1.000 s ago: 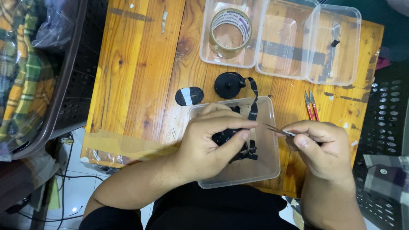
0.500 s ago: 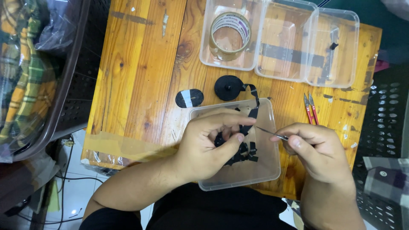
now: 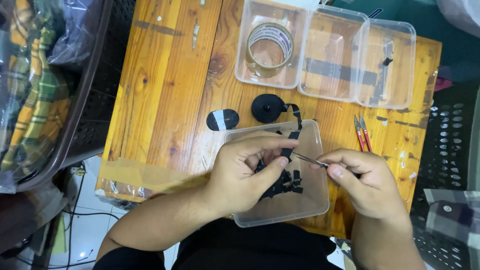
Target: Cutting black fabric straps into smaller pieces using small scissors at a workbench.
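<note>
Pinching a black strip (image 3: 286, 152) over the clear tray (image 3: 320, 200) at lower centre, the left hand (image 3: 245, 172) steadies it so offcuts drop inside while the right hand (image 3: 362, 182) grips thin snips (image 3: 306, 159).

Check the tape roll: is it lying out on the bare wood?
No, the tape roll sits inside the leftmost clear container.

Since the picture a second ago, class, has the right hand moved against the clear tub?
Yes, slightly. The right hand with its small metal tool has drifted left, toward the black strip over the clear tub.
</note>
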